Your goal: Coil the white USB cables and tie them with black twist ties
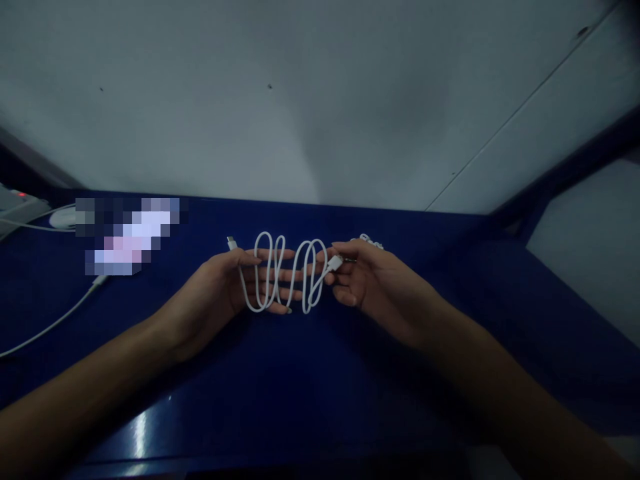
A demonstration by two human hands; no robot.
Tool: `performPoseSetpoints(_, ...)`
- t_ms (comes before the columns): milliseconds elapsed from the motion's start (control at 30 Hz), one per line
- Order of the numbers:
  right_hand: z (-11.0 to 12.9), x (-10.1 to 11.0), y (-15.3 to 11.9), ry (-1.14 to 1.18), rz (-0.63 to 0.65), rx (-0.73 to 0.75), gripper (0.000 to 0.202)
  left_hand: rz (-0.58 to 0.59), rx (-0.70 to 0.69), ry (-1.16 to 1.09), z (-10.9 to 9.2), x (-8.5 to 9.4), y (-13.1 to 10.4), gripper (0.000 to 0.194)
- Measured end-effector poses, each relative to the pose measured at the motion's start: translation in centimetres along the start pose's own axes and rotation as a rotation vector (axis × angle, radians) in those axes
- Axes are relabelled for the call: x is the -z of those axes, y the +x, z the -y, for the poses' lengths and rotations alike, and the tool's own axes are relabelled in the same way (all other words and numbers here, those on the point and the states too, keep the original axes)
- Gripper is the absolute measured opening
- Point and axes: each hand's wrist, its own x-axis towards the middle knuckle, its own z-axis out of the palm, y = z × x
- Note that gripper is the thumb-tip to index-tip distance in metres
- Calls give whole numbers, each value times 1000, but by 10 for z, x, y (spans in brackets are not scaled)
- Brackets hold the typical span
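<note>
A white charging cable (pixel 259 280) hangs in loose coils between my two hands, above a blue tabletop. My left hand (pixel 227 283) carries the coils across its fingers, with the thumb laid over them. One metal-tipped plug stands up beside that thumb. The other end has a larger white plug, pinched between the thumb and fingers of my right hand (pixel 367 270). A second bunch of white cord (pixel 373 241) lies just behind my right hand, partly hidden by it.
On the left of the blue table (pixel 280 400) lies a lit, blurred-out device (pixel 133 243) with a white cord (pixel 55 325) plugged into it. A power strip (pixel 20 207) with a red light sits at the far left. A pale wall (pixel 210 113) rises behind the table.
</note>
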Motion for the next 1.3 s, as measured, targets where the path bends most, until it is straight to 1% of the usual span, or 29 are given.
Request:
performPoseSetpoints(233, -1, 2, 2, 18, -4, -10, 18, -6, -12, -1, 0, -1, 0, 49)
performPoseSetpoints(433, -2, 4, 3, 38, 19, -15, 18, -1, -14, 1, 0, -1, 1, 50)
performPoseSetpoints(633, -1, 2, 2, 34, 8, -14, 19, 26, -35, 23, 2, 1, 1, 47)
performPoseSetpoints(767, -1, 3, 2, 36, 18, -20, 20, -1, -52, 60, 4, 0, 2, 40)
performPoseSetpoints(900, -2, 4, 3, 36, 21, -18, 20, -37, -34, 71, 4, 0, 3, 36)
performPoseSetpoints(1167, 0, 1, 2, 35, -1, -23, 19, -50, -24, 64, 4, 0, 2, 35)
performPoseSetpoints(1300, -1, 2, 2, 30, -1, -24, 20, -35, -31, 66, 3, 0, 2, 37)
